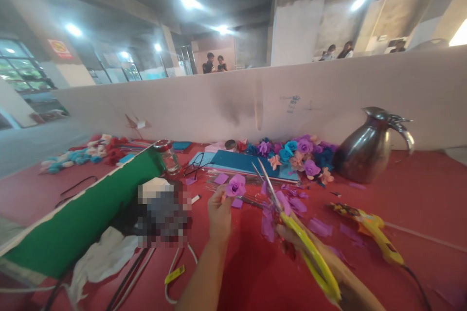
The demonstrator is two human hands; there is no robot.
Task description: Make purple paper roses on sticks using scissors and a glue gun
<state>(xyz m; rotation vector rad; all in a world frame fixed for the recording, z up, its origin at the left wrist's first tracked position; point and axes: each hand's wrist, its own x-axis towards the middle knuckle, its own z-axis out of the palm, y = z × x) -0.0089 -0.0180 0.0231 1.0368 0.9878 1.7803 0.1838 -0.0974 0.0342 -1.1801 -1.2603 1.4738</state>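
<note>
My left hand (219, 211) is closed, pinching a purple paper flower (235, 185) by its underside. In my right hand (290, 235) is a pair of scissors (310, 257) with long yellow handles; the blades point up and away, slightly apart. A purple paper piece (283, 202) shows right by the blades, and I cannot tell whether my fingers hold it. Purple paper scraps (321, 227) lie scattered around my right hand. Behind the flower are a stack of blue paper sheets (237, 161) and a pair of glasses (196, 165).
A yellow glue gun (379, 238) with a cord lies at right. Beyond it stands a metal jug (365, 150). Finished paper flowers (304, 146) are heaped by the partition (182, 107). At left are a green panel (91, 214), a glass jar (168, 158) and cables.
</note>
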